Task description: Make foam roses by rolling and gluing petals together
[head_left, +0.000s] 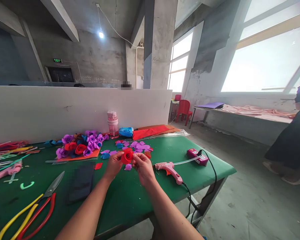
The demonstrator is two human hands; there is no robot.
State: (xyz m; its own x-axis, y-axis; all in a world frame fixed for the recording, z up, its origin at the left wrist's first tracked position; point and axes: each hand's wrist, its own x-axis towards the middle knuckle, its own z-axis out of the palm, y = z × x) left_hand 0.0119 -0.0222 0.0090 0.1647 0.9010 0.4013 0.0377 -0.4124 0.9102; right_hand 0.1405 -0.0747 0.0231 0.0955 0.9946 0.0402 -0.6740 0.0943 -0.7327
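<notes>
A red artificial rose (127,156) is held up over the green table, between both of my hands. My left hand (115,165) pinches it from the left side. The fingertips of my right hand (144,166) grip its right edge. Just right of my right hand lies a pink glue gun (170,169) with a clear glue stick in its back. Loose purple petals (140,146) are scattered behind the rose, with some blue and red ones among them. To the left is a heap of finished purple, red and blue flowers (81,145).
Large scissors (43,203) and a dark blurred flat object (81,183) lie at the left. A pink bottle (112,124), a blue pack (126,132) and red sheets (152,131) stand along the white partition (65,106). A power strip (197,156) sits near the right edge. A person (292,133) is at far right.
</notes>
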